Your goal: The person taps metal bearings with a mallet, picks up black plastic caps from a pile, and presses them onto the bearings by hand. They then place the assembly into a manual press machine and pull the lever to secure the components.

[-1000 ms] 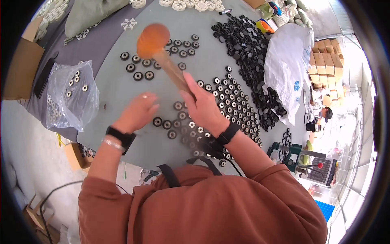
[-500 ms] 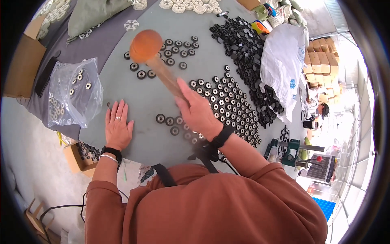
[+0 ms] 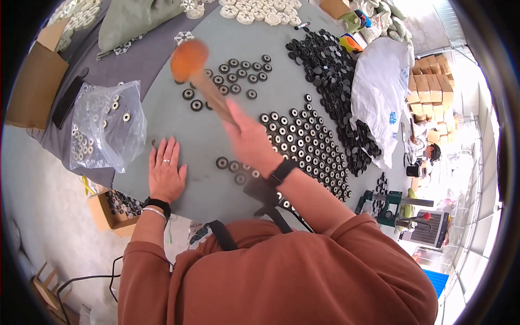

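My right hand (image 3: 250, 142) is wrapped round the wooden handle of a mallet (image 3: 189, 60) with an orange head, blurred by motion. It is raised over the grey table (image 3: 179, 124). Flat on the tabletop lies my left hand (image 3: 168, 172), fingers stretched out, a ring on one finger. Small black wheels (image 3: 234, 77) with pale metal centres stand loosely grouped beyond the mallet. Many more such wheels (image 3: 309, 142) sit in close rows to the right of my right hand. A few others, partly blurred, lie just below that hand.
A clear plastic bag (image 3: 108, 130) of pale rings lies at left. Black discs (image 3: 330, 76) are heaped at right, beside a white sack (image 3: 379, 92). White round parts (image 3: 254, 12) lie at the far edge. A green press (image 3: 387, 208) stands at lower right, with a person (image 3: 428, 151) beyond.
The mallet and my right hand have shifted slightly left within the picture. The whole view has moved a little, with the table sliding right and down. My left hand stays flat on the table.
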Demonstrator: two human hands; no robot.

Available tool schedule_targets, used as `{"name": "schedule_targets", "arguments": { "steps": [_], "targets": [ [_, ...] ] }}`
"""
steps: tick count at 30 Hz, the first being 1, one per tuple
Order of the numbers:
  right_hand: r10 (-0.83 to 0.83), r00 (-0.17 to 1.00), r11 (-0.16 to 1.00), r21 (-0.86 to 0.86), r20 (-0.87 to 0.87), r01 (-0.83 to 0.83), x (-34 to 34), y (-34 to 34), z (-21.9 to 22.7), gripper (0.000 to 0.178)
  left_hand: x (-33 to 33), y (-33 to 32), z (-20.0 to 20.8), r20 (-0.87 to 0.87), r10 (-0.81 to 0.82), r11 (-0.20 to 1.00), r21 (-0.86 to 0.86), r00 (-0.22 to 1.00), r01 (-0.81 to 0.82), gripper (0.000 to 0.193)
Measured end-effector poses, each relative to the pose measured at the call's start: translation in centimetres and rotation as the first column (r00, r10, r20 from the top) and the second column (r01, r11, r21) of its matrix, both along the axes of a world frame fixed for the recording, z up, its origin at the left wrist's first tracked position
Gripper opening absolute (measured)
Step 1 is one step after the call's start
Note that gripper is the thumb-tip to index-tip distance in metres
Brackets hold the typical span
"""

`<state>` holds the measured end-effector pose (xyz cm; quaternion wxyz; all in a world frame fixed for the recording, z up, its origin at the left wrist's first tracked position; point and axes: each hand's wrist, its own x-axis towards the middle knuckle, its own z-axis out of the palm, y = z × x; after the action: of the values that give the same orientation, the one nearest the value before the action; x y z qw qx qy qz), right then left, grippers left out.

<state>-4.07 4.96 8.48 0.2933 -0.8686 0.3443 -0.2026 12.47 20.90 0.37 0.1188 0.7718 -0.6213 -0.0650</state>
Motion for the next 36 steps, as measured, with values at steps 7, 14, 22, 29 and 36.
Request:
{"name": "schedule_targets", "arguments": {
  "steps": [7,14,22,29,36],
  "targets": [
    [0.055,0.948,0.987,0.163,-0.312,-0.004,1.6,-0.9,2.7,0.047,0.1,0.8,0.1,-0.026,0.016,0.999,0.031,1.0,-0.016,0.059],
    [-0.063,0.995,0.997,-0.03,0.083,0.065,1.7,-2.7,0.5,0.047,0.1,0.2,0.3,-0.041,0.015,1.0,0.003,0.999,-0.015,0.059],
    [-0.047,0.991,0.996,0.063,-0.128,0.056,3.8,-4.0,3.7,0.045,0.3,0.5,0.5,-0.045,0.024,1.0,0.011,0.999,-0.023,0.058],
    [-0.02,0.959,0.996,0.073,-0.284,0.042,5.8,-3.5,-1.2,0.043,0.2,0.3,0.1,-0.038,0.018,1.0,-0.01,0.999,-0.018,0.058],
    [-0.059,0.997,0.995,0.082,-0.055,0.063,5.3,-5.0,1.9,0.047,0.1,0.3,0.5,-0.067,0.031,0.999,-0.007,0.997,-0.032,0.059]
  ]
}}
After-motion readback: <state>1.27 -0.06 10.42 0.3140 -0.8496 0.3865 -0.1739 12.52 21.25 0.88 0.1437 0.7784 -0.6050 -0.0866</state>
